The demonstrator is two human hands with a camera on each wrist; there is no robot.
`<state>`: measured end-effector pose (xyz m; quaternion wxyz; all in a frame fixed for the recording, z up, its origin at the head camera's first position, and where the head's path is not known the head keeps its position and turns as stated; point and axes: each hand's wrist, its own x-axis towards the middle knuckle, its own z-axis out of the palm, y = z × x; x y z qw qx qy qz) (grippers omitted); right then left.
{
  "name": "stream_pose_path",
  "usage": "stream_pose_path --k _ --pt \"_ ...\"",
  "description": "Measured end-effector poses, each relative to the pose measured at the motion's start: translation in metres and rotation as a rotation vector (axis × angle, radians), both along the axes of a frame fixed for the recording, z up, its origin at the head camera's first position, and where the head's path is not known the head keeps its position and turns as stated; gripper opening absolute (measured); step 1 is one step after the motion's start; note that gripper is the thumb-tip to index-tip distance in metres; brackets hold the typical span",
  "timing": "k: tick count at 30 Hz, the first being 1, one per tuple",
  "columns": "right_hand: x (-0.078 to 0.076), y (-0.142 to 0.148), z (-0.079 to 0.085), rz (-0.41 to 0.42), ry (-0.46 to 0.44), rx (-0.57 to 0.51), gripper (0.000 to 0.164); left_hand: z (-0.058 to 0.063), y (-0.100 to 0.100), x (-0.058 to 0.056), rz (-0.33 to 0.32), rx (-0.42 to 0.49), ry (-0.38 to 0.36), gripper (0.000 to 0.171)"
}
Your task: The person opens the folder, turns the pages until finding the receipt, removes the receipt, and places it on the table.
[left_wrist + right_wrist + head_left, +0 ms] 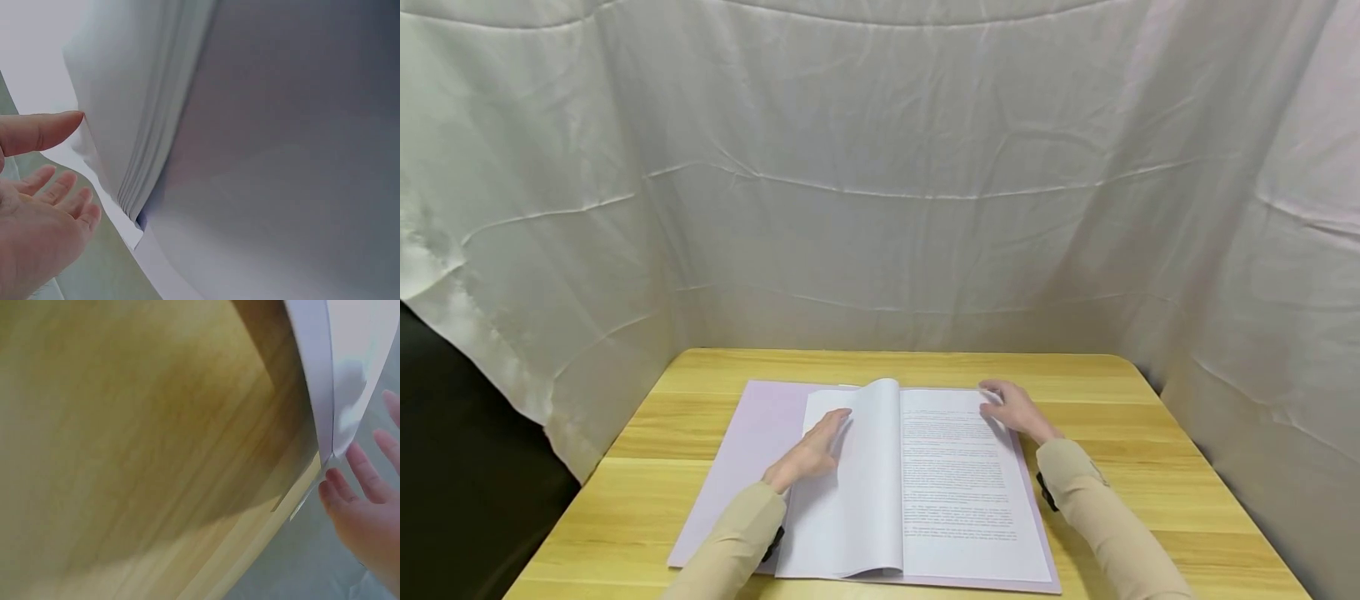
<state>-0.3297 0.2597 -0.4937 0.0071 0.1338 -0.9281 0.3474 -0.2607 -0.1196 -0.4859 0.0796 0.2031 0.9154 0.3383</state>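
A lilac folder [752,450] lies spread on the table with a stack of white sheets in it. Several turned pages [868,492] bulge in a curve beside the middle, their blank side up. To the right, a printed page [958,483] lies flat. My left hand [808,454] rests over the turned pages; in the left wrist view its thumb [59,130] touches the paper's edge and the other fingers are loose. At the top right corner of the printed page is my right hand [1017,410], its fingers [369,475] spread against the corner of the folder.
The wooden table [1150,483] extends around the folder on all sides. Grey-white cloth [917,233] hangs behind it and along both sides. A black area [460,475] shows at the lower left, beyond the table edge.
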Motion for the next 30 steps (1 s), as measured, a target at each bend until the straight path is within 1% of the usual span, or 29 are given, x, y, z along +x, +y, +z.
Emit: stream_pose_path --k 3,8,10,14,16,20,22,24,27,30 --pt "-0.001 0.001 0.001 -0.028 0.019 0.001 0.05 -0.001 0.0 -0.001 -0.001 0.003 -0.004 0.086" --pt "-0.005 0.001 0.001 -0.089 0.042 -0.027 0.049 -0.003 0.0 -0.003 0.0 0.011 -0.018 0.086" --pt "-0.006 0.001 0.001 -0.115 0.033 -0.039 0.05 -0.002 -0.001 -0.003 -0.004 0.018 -0.025 0.087" --pt "-0.005 0.001 0.004 -0.169 0.003 -0.068 0.05 -0.001 -0.002 -0.002 -0.019 0.072 -0.032 0.09" --pt "-0.005 0.0 0.006 -0.194 -0.008 -0.082 0.045 -0.001 -0.003 -0.002 -0.025 0.093 -0.039 0.091" --pt "-0.004 0.001 0.008 -0.228 -0.031 -0.106 0.028 0.0 -0.004 -0.003 -0.041 0.119 -0.038 0.091" --pt "-0.004 0.001 0.008 -0.24 -0.043 -0.113 0.025 0.0 -0.005 -0.003 -0.053 0.124 -0.037 0.09" --pt "-0.004 0.001 0.007 -0.256 -0.054 -0.124 0.026 -0.001 -0.006 -0.004 -0.066 0.147 -0.038 0.091" --pt "-0.002 0.0 0.006 -0.268 -0.071 -0.147 0.035 -0.001 -0.008 -0.005 -0.084 0.177 -0.056 0.092" --pt "0.0 0.0 0.006 -0.263 -0.106 -0.197 0.042 -0.002 -0.01 -0.006 -0.099 0.206 -0.073 0.093"
